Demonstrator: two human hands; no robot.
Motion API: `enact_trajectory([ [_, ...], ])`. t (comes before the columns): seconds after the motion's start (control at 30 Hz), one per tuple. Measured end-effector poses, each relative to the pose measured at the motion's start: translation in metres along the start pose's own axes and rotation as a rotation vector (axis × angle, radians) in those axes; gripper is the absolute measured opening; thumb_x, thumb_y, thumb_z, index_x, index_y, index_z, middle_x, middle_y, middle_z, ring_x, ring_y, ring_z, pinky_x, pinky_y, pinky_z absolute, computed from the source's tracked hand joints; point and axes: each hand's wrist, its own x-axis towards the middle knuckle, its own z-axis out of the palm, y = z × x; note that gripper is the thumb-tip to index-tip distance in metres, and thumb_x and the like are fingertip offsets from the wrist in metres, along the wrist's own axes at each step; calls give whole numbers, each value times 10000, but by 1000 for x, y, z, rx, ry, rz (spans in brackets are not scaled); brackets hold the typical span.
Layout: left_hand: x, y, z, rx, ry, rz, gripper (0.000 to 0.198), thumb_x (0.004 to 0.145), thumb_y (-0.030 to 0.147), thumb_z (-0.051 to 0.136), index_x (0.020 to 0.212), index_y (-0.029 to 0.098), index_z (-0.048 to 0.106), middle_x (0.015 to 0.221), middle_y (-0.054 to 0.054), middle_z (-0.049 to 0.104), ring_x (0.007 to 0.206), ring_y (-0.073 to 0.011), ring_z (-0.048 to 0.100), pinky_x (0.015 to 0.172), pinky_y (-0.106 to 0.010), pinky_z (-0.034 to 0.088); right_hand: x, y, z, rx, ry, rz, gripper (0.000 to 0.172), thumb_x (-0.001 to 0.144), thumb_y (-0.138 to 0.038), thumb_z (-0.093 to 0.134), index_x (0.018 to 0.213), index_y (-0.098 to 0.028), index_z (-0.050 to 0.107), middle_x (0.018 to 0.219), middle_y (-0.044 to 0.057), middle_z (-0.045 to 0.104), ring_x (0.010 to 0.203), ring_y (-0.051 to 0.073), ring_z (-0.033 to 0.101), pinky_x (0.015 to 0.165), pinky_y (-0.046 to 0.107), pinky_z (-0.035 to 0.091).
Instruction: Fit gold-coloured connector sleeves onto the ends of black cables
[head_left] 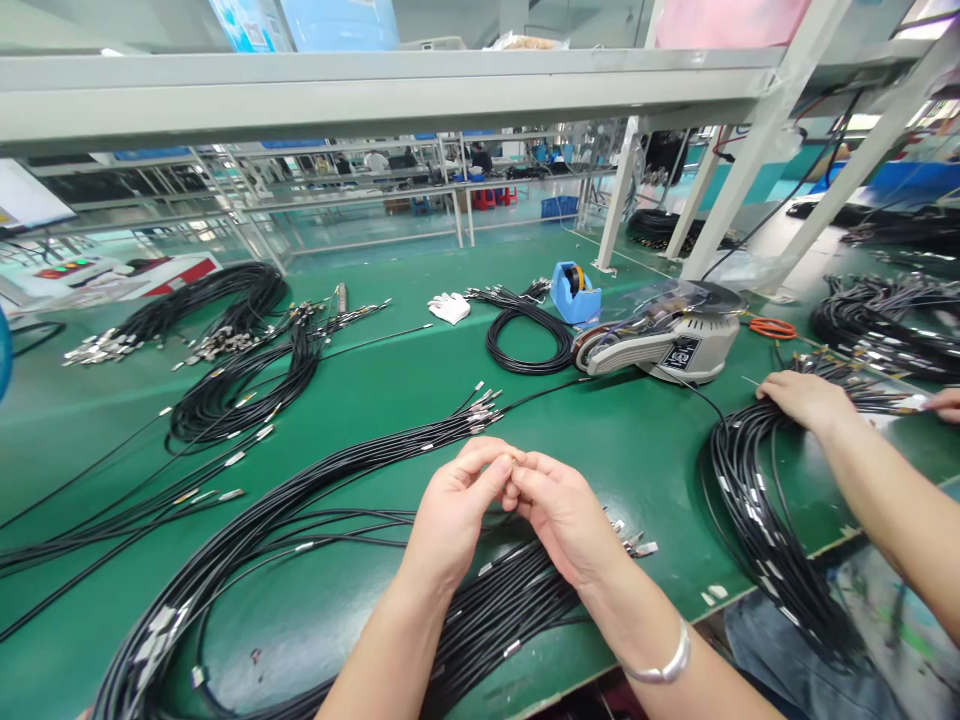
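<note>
My left hand [451, 508] and my right hand [564, 510] meet above the green bench, thumbs and fingertips pinched together. Whatever lies between the fingertips is too small and hidden to name. Under my forearms runs a thick bundle of black cables [517, 600], with metal connector ends [637, 545] poking out by my right wrist. Just beyond my hands, a second long cable bundle [330, 480] curves from the lower left to a cluster of connectors [480, 410].
A co-worker's hand [806, 398] rests by a coiled cable bundle [750, 500] at right. Behind stand a grey tape machine [675, 340], a blue tape dispenser [576, 295] and a white glove [450, 308]. More cable coils [247, 390] lie left. A shelf beam [390, 90] crosses overhead.
</note>
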Motion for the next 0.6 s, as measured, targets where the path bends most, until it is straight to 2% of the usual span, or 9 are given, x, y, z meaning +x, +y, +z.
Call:
enact_trajectory([
  [0.2,1,-1,0,-5,34,-18,152,789,294,643,811,150,687,878,-21,533,642,-65,460,587,-208,394,1,2,-1,2,5,-18,92,652,-191,669,630,-128,607,610,-4,555,609,95,488,633,224,406],
  [0.3,2,-1,-1,-64,112,-55,163,754,304,679,816,155,696,864,-32,587,708,-90,509,616,-198,419,0,4,-3,-7,-62,11,169,710,-257,701,822,-135,672,751,26,641,710,120,573,761,264,454],
  [0.4,2,-2,-1,-146,185,-97,190,731,321,703,823,155,705,864,-48,638,763,-110,550,645,-193,439,-4,7,-9,-116,-86,-11,291,742,-284,717,996,-152,665,923,58,685,850,154,628,906,322,441],
  [0.5,2,-1,3,-209,203,-181,225,732,330,705,857,143,705,870,-73,669,700,-97,560,572,-171,417,-8,11,-14,-237,-44,-81,210,776,-300,693,905,-135,685,877,62,698,842,157,636,874,297,461],
  [0.6,2,-1,8,-256,196,-245,284,730,333,710,920,123,698,842,-98,689,608,-74,550,496,-149,373,-9,13,-16,-251,8,-107,187,776,-314,695,815,-132,688,787,44,693,780,145,632,800,264,482],
])
